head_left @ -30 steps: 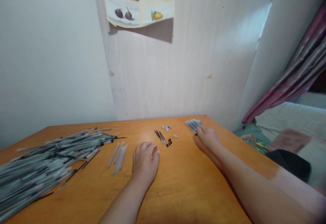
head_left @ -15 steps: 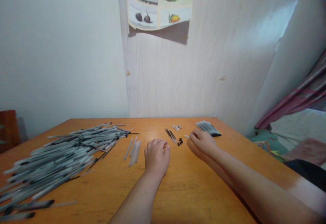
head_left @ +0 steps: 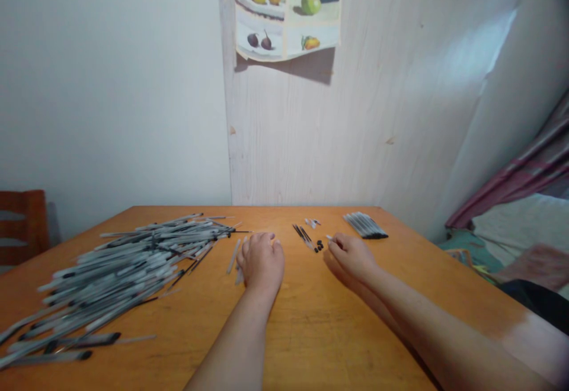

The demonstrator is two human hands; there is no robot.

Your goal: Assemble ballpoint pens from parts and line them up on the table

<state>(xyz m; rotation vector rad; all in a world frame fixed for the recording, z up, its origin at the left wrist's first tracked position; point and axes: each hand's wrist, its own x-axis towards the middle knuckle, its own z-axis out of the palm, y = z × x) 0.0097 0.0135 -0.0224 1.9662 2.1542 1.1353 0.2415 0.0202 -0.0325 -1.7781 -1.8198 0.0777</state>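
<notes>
My left hand point(head_left: 263, 260) reaches palm-down over several translucent plastic tubes point(head_left: 233, 256), its fingers slightly apart and partly covering them. Whether the fingertips touch a tube is hidden. My right hand point(head_left: 353, 256) is closed in a pinch on a small white pen tip point(head_left: 329, 237), which pokes out past the thumb and forefinger. Just left of it lie several small black plugs point(head_left: 319, 244) and a few thin dark pen refills point(head_left: 304, 234). Behind these are small whitish tip pieces point(head_left: 312, 223).
A large heap of grey-white pens with black ends point(head_left: 133, 266) covers the table's left side. A neat row of pens point(head_left: 364, 225) lies at the back right. A wooden chair point(head_left: 26, 225) stands left, and fruit pictures point(head_left: 287, 15) hang on the wall behind.
My right hand has left the row of pens, moved inward and pinched the small white tip. My left hand has shifted left onto the translucent tubes. The view has swung left.
</notes>
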